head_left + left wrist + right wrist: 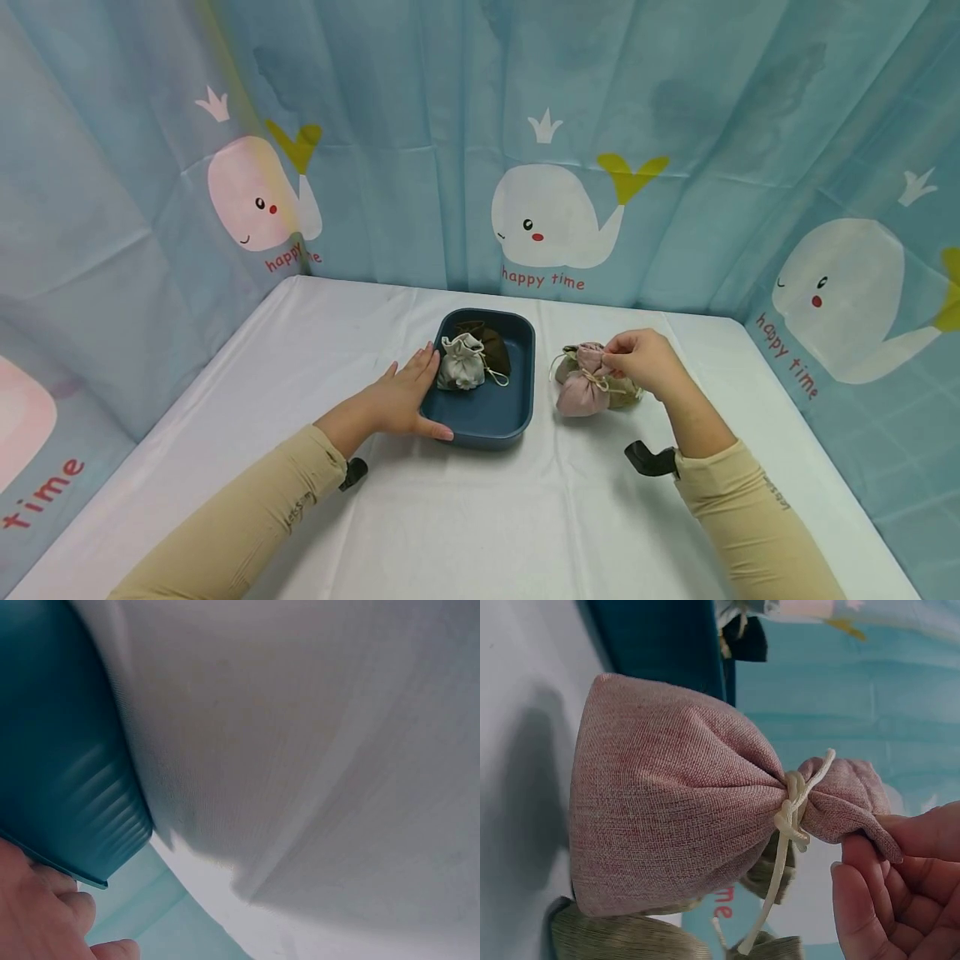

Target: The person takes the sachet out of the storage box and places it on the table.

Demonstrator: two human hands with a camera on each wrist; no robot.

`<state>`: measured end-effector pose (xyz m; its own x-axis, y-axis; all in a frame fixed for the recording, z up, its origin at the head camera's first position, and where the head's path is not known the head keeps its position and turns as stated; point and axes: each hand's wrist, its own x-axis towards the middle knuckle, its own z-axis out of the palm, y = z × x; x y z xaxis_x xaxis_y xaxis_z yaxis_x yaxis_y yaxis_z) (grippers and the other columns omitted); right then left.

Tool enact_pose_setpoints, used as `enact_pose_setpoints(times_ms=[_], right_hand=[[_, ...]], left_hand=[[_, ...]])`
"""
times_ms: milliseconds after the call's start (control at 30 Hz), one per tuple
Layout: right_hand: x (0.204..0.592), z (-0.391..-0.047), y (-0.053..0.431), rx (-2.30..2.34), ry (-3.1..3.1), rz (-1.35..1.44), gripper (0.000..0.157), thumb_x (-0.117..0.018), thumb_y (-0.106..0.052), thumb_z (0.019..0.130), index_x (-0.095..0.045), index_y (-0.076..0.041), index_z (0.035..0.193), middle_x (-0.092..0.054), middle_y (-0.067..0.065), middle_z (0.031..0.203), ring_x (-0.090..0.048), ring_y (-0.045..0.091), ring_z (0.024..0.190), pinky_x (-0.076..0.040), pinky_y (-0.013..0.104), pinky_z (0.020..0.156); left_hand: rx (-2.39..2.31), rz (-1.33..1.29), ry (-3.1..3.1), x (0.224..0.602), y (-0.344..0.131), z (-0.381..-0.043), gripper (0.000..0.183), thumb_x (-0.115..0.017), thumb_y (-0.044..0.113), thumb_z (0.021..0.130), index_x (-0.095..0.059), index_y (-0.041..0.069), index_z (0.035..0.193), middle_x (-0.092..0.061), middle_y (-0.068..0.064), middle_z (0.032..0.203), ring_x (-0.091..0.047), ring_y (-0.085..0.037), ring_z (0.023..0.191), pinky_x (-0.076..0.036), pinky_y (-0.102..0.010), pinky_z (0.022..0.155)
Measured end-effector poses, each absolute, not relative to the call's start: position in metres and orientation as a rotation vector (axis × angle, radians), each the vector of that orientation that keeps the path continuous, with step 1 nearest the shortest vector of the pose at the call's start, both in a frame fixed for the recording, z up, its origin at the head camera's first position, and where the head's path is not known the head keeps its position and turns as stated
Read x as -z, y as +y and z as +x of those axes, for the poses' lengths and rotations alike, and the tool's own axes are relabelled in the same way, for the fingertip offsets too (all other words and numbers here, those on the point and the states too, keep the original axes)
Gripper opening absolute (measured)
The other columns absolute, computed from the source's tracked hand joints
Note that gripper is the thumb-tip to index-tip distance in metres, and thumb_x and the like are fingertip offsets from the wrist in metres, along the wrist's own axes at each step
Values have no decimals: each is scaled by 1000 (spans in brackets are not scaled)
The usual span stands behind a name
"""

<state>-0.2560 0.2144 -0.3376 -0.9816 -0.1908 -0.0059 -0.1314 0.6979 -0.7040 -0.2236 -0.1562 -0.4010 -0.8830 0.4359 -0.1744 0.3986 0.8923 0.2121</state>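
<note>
A pink drawstring pouch, tied with a cream cord, hangs from my right hand, which pinches the gathered top between thumb and fingers. Olive-green pouches lie just behind and beside it. My left hand rests with spread fingers on the left rim of a dark blue rectangular bin. Inside the bin, toward its back left, sit a pale grey pouch and a dark brown pouch. In the left wrist view, fingers touch the bin's edge.
A white cloth covers the table. Blue curtains printed with whales stand around its back and sides. Black wrist-camera mounts stick out from the sleeves near the table surface.
</note>
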Motion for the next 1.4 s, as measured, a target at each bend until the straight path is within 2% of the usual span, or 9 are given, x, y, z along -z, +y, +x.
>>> enact_pose_setpoints(times_ms=[367, 667, 1233, 1400], right_hand=[[349, -259, 213, 1183, 2807, -207, 14, -61, -9, 86, -67, 2, 82, -62, 7, 72, -59, 17, 62, -49, 32, 59], [358, -260, 210, 1155, 2785, -154, 13, -61, -10, 87, -66, 0, 81, -61, 7, 74, -58, 16, 63, -50, 38, 63], [364, -263, 214, 1125, 2768, -169, 15, -61, -15, 87, -65, -1, 83, -62, 7, 79, -59, 14, 65, -52, 40, 69], [363, -263, 215, 1141, 2757, -147, 17, -63, -20, 87, -66, -3, 84, -63, 7, 81, -62, 21, 70, -52, 40, 70]], left_hand=[[-234, 637, 2847, 399, -155, -223, 130, -49, 85, 58, 2, 5, 147, 9, -12, 153, 1, -28, 140, -10, -57, 106], [-246, 636, 2839, 398, -155, -222, 129, -51, 84, 59, 3, 5, 147, 9, -12, 152, 2, -27, 140, -10, -57, 106], [-235, 627, 2841, 399, -156, -223, 130, -49, 86, 58, 4, 7, 147, 9, -12, 153, 2, -26, 140, -10, -57, 107], [-236, 638, 2846, 398, -155, -223, 130, -49, 85, 58, 2, 6, 147, 8, -12, 153, 1, -27, 140, -11, -57, 106]])
